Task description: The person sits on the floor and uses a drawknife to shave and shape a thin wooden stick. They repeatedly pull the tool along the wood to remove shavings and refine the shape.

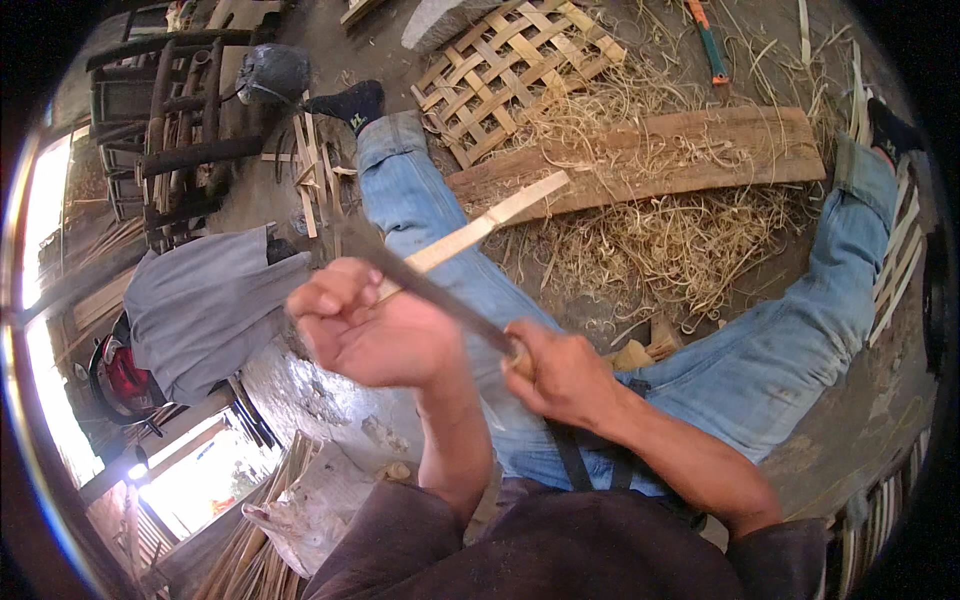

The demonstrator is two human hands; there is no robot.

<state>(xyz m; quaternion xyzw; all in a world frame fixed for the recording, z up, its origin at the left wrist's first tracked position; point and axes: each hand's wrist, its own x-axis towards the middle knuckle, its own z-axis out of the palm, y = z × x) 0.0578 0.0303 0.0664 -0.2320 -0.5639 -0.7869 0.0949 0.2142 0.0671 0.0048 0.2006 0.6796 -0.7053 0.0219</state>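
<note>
My left hand (pixel 375 325) is turned palm up, its curled fingers closed on a pale bamboo strip (pixel 500 212). The strip slants up and right over my jeans. In my right hand (pixel 565 375), wrapped round a short light handle, is a knife. The knife's long dark blade (pixel 450 302) points up and left and crosses in front of the strip beside my left fingers. Motion blurs the blade's far end, and I cannot tell whether its edge touches the strip.
A wooden plank (pixel 730 150) lies between my spread legs, with curly shavings (pixel 690 255) around it. Beyond are a woven bamboo panel (pixel 515 70) and a tool with an orange and green handle (pixel 708 45). Dark chairs (pixel 185 110) and a grey cloth (pixel 210 310) are at left.
</note>
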